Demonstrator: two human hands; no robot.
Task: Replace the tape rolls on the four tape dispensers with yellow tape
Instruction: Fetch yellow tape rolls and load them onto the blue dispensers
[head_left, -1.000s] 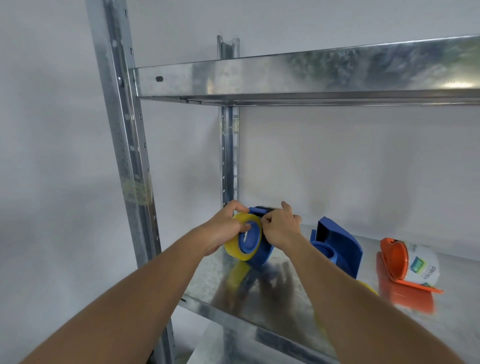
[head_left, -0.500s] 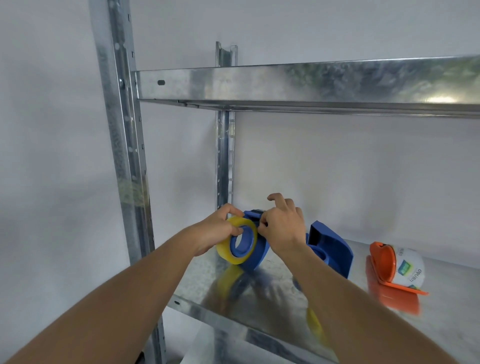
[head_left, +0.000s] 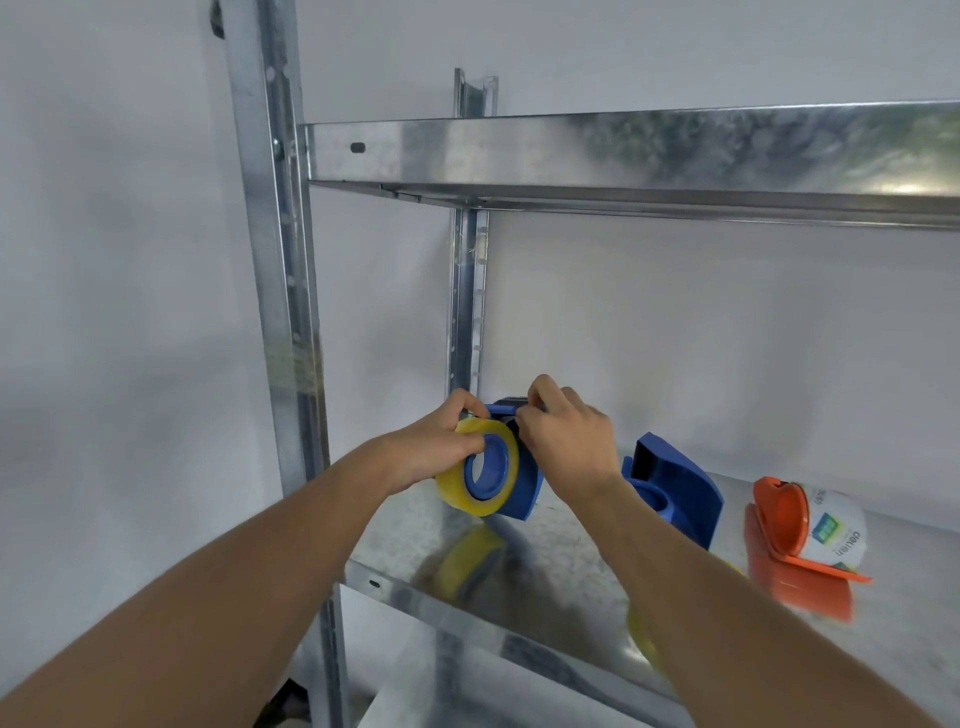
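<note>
A blue tape dispenser (head_left: 527, 486) stands at the left end of the metal shelf (head_left: 545, 561) with a yellow tape roll (head_left: 470, 496) mounted on its hub. My left hand (head_left: 441, 441) grips the top of that roll. My right hand (head_left: 563, 441) pinches at the dispenser's top edge by the cutter, seemingly on the tape end. A second blue dispenser (head_left: 675, 486) stands just to the right, partly behind my right forearm. Further right lies an orange dispenser (head_left: 784, 519) holding a white labelled roll (head_left: 836, 527).
An upper metal shelf (head_left: 623, 156) runs overhead. Upright steel posts (head_left: 280, 312) stand left of the hands, with a rear post (head_left: 470, 312) against the white wall. A yellow patch (head_left: 641, 631) shows beside my right forearm near the shelf's front edge (head_left: 467, 618).
My right hand's fingers have lifted from the roll side up to the dispenser's top edge. My left hand has stayed on the yellow roll. The view shifted slightly.
</note>
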